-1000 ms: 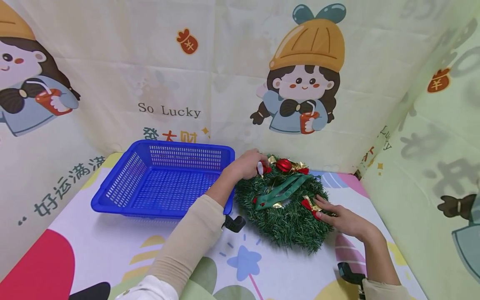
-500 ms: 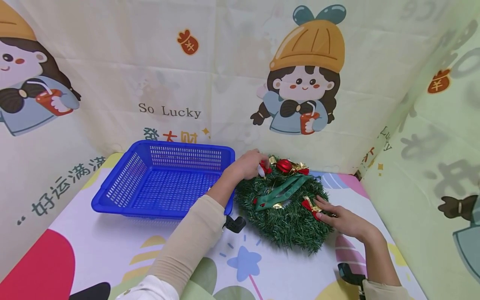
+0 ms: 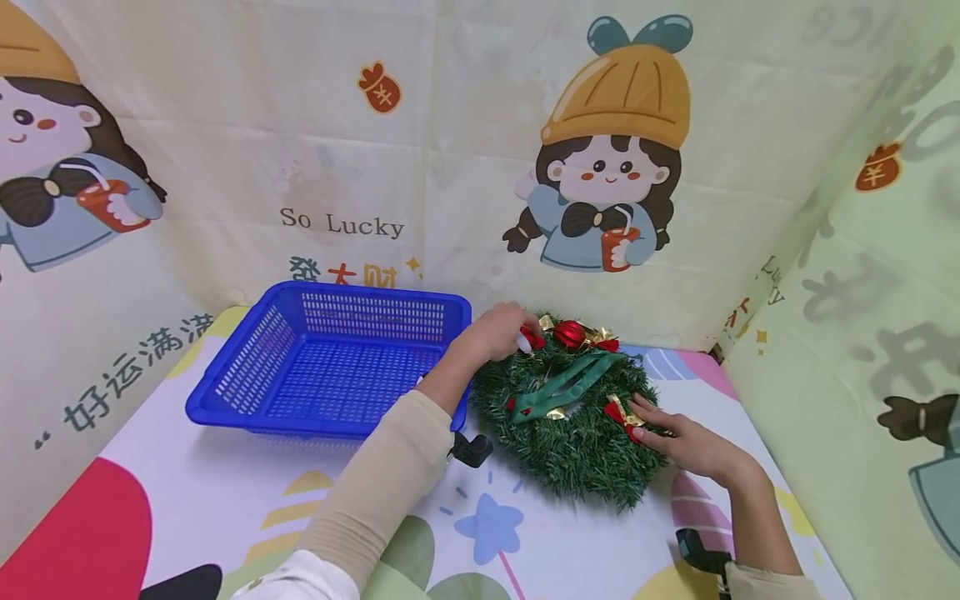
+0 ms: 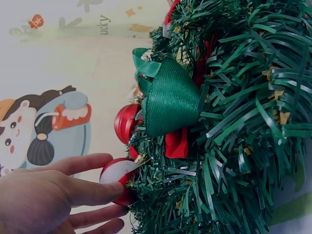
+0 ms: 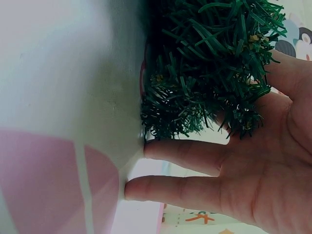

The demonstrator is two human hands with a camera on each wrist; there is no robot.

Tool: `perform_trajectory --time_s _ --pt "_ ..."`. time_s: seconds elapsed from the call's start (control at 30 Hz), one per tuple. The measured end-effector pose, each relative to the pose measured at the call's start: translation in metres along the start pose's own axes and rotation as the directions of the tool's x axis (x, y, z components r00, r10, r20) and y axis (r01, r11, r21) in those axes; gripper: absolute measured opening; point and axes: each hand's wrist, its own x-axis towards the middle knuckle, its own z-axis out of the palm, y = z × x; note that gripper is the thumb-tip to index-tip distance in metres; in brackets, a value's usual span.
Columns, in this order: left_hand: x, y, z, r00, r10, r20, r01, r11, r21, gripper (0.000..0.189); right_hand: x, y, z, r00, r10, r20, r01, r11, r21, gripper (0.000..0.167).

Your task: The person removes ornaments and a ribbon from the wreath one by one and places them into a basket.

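A green wreath (image 3: 577, 458) of artificial pine lies on the table, right of the blue basket. A loop of green ribbon (image 3: 566, 387) crosses its centre, and a shiny red ball (image 3: 568, 333) sits at its far side. With my left hand (image 3: 498, 329) I pinch a red and white ball ornament (image 4: 119, 180) at the wreath's far left; the thumb lies over its white patch. My right hand (image 3: 693, 442) rests against the wreath's right side, thumb near a red and gold bow (image 3: 622, 414). In the right wrist view two straight fingers (image 5: 180, 187) reach down to the tabletop.
An open blue plastic basket (image 3: 330, 429) stands left of the wreath, with my left forearm passing over its right front corner. Printed cloth walls (image 3: 450, 125) enclose the back and sides. The patterned tabletop (image 3: 225, 492) shows in front of the basket.
The ball under my left fingers has turned slightly, its white patch now sitting lower with more red showing. My right hand and the wreath stay in place.
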Motion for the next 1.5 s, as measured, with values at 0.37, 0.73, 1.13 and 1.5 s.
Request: perform_trajectory --time_s 0.37,0.73,1.13,1.5 --pt "-0.003 0.002 -0.002 0.998 -0.003 -0.068 0.005 1.000 0.021 0.040 0.000 -0.001 0.001 1.000 -0.006 -0.007 0.006 1.000 0.001 0.065" --pt "-0.016 0.007 -0.013 0.990 -0.001 -0.138 0.001 1.000 0.003 0.042 0.001 0.002 0.000 1.000 -0.013 -0.008 0.013 1.000 -0.009 0.066" --pt "-0.044 0.008 -0.017 0.982 -0.026 -0.186 0.012 0.997 -0.076 0.045 0.001 0.003 0.001 1.000 -0.024 -0.011 0.024 1.000 0.000 0.065" --pt "-0.075 0.010 -0.018 0.962 -0.074 -0.262 0.036 0.989 -0.145 0.039 0.002 0.002 0.001 1.000 -0.016 -0.001 0.016 1.000 -0.005 0.066"
